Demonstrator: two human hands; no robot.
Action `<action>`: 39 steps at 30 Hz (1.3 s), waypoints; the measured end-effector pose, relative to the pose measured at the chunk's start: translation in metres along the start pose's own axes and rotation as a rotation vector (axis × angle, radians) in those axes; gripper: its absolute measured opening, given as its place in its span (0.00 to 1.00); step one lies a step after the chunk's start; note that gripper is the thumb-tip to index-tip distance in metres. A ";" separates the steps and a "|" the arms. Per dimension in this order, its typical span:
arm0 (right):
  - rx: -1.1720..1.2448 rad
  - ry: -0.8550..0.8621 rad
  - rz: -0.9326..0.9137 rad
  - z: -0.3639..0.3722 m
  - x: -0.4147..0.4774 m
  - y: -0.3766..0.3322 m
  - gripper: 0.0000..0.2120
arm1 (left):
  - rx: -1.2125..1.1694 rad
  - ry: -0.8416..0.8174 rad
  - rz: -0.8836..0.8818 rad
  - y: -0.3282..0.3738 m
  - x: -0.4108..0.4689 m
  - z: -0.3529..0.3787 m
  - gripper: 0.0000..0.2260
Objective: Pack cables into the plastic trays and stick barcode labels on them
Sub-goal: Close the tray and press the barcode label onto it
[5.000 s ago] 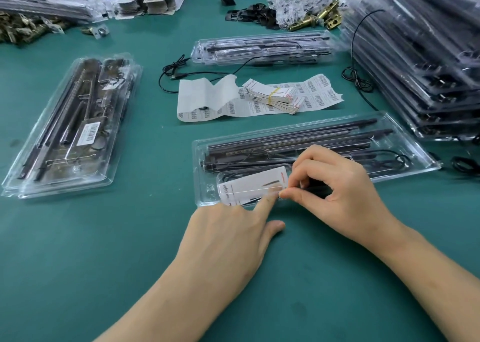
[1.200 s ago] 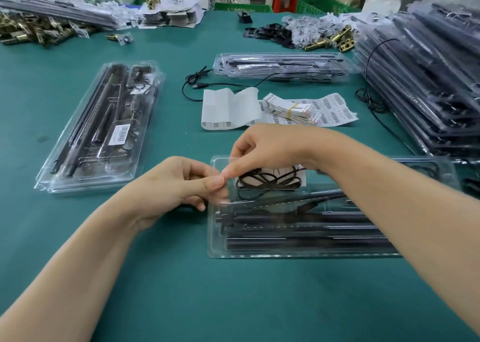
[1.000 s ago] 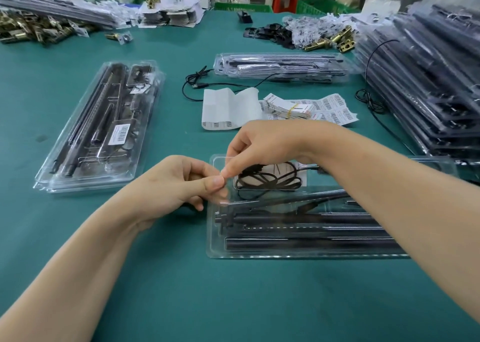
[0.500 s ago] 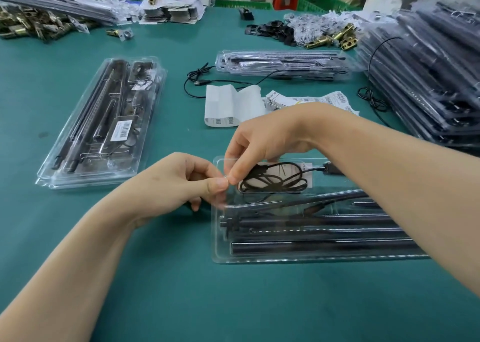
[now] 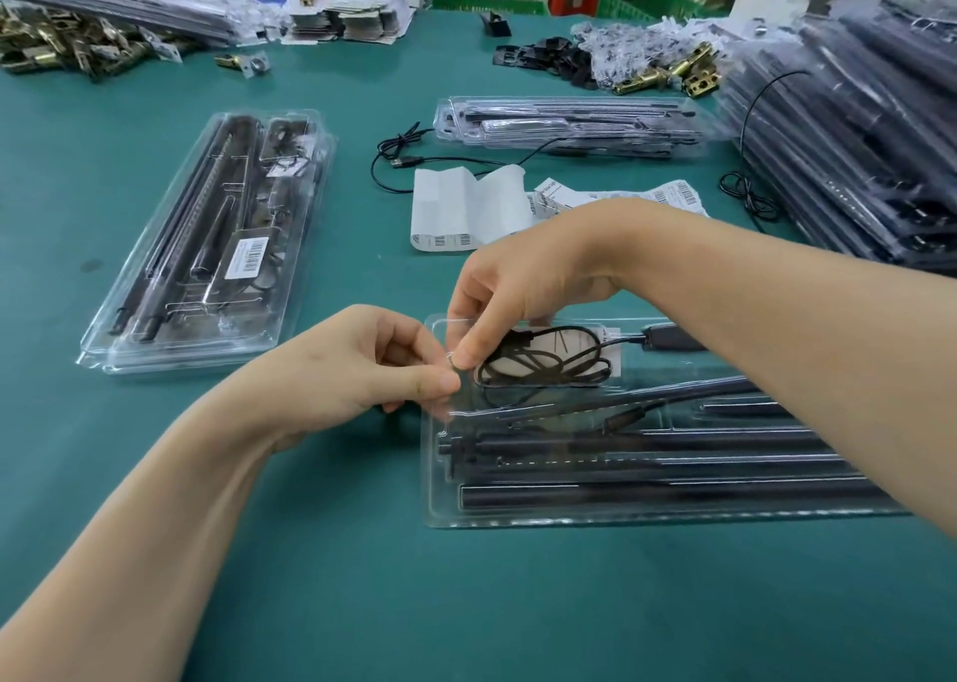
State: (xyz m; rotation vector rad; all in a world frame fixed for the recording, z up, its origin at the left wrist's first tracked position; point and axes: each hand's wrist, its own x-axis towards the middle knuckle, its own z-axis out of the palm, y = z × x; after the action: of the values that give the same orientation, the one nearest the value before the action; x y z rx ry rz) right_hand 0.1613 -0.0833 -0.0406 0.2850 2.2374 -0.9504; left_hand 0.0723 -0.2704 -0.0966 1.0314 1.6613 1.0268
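Where the clear plastic tray [image 5: 569, 520] ends on its left, both hands meet: the left hand [image 5: 362, 365] and the right hand [image 5: 518, 287] each pinch its rim, fingertips touching. Just beside them, inside the tray, the coiled black cable [image 5: 544, 368] lies above long dark rods [image 5: 647, 495]. A wide strip of green table [image 5: 362, 578] shows toward the viewer, and another separates this tray from a labelled tray [image 5: 129, 352] to the left. Barcode labels [image 5: 466, 210] lie beyond; stacked trays [image 5: 854, 137] crowd the right edge.
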 end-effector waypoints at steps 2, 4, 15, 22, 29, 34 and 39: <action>0.003 0.009 0.020 0.000 -0.002 -0.001 0.08 | 0.001 0.012 0.005 0.000 0.000 0.000 0.07; 0.000 0.030 0.022 0.002 -0.002 -0.002 0.11 | -0.001 0.026 0.014 0.000 0.000 0.000 0.06; 0.026 0.053 -0.059 0.005 0.001 0.005 0.02 | 0.006 0.037 0.012 0.001 -0.001 0.001 0.06; 0.092 0.112 -0.066 0.006 0.002 0.013 0.10 | -0.038 0.007 -0.032 0.001 -0.004 -0.006 0.06; 0.135 0.461 -0.056 -0.005 -0.040 0.069 0.12 | -0.042 0.072 -0.072 -0.003 -0.008 -0.023 0.08; 0.076 0.800 -0.020 0.014 -0.088 0.132 0.09 | -0.070 0.142 -0.161 -0.007 -0.005 -0.026 0.16; -0.002 0.962 -0.025 0.059 -0.098 0.164 0.11 | 0.149 0.309 -0.244 -0.004 -0.004 -0.021 0.22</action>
State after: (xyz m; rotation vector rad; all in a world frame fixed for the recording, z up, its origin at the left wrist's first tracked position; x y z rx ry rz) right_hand 0.3354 -0.0028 -0.0956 0.8585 3.0950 -0.9274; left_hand 0.0530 -0.2789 -0.0942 0.7641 2.0843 0.9451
